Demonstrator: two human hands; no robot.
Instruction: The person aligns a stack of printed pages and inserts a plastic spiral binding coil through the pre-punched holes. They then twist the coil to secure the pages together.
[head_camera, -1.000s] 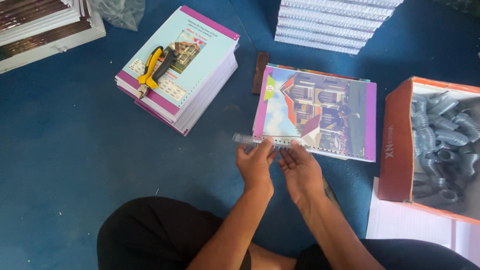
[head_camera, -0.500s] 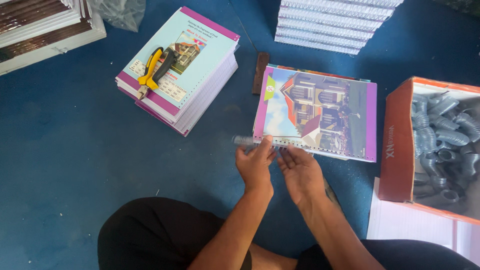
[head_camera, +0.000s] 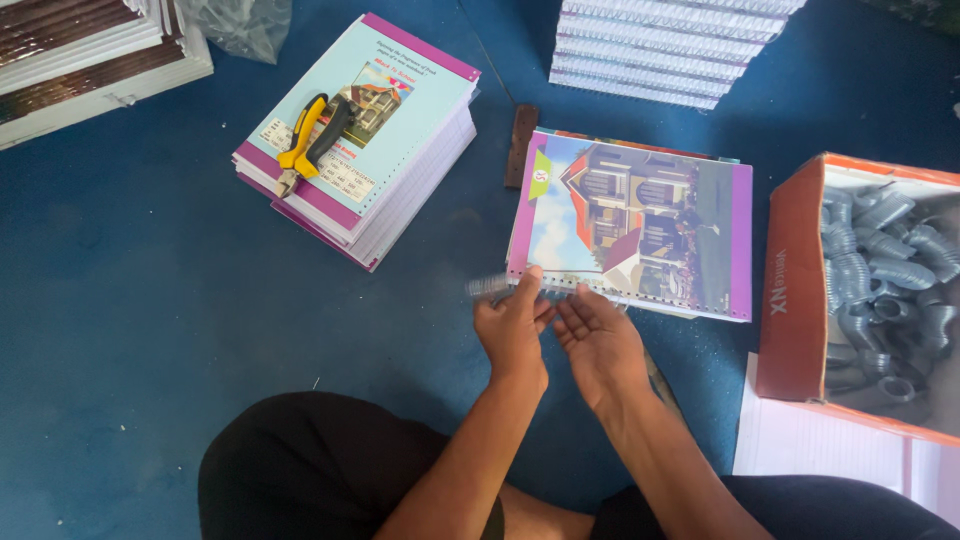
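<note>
Your left hand (head_camera: 512, 330) pinches the coil (head_camera: 492, 288); your right hand (head_camera: 598, 342) lies open-fingered just beside it. Since a second ago the coil has advanced rightward into the booklet (head_camera: 632, 222) edge, leaving less protruding. Its long axis runs left-right along that near edge. Pliers (head_camera: 310, 138) far left.

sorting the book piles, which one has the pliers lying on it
The pale blue, purple-edged stack at upper left; yellow-handled pliers lie on its cover. The others carry no tool.
</note>
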